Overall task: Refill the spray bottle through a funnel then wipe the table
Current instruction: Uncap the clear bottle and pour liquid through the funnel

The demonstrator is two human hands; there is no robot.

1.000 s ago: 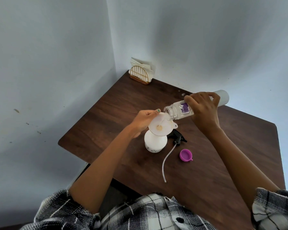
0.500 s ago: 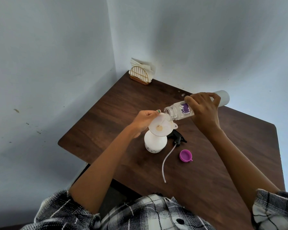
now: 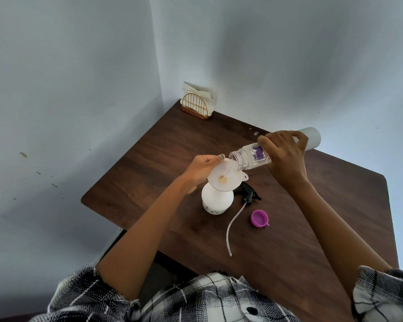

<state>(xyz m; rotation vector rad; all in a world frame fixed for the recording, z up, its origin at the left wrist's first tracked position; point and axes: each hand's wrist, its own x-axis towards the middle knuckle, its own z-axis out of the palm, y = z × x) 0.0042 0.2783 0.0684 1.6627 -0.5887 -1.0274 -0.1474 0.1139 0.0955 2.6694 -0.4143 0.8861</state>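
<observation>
A white round spray bottle [image 3: 216,202] stands near the middle of the dark wooden table [image 3: 289,228], with a white funnel [image 3: 226,180] seated in its neck. My left hand [image 3: 199,169] pinches the funnel's left rim. My right hand [image 3: 285,156] grips a clear refill bottle [image 3: 249,159] with a purple label, tipped almost flat, its open mouth over the funnel's bowl. The black spray head [image 3: 248,196] with its long pale dip tube [image 3: 234,226] lies on the table to the right of the spray bottle.
A purple cap [image 3: 259,218] lies open side up to the right of the dip tube. A gold wire napkin holder [image 3: 197,105] with white napkins stands in the far corner by the walls. The table's left edge drops off close to the spray bottle.
</observation>
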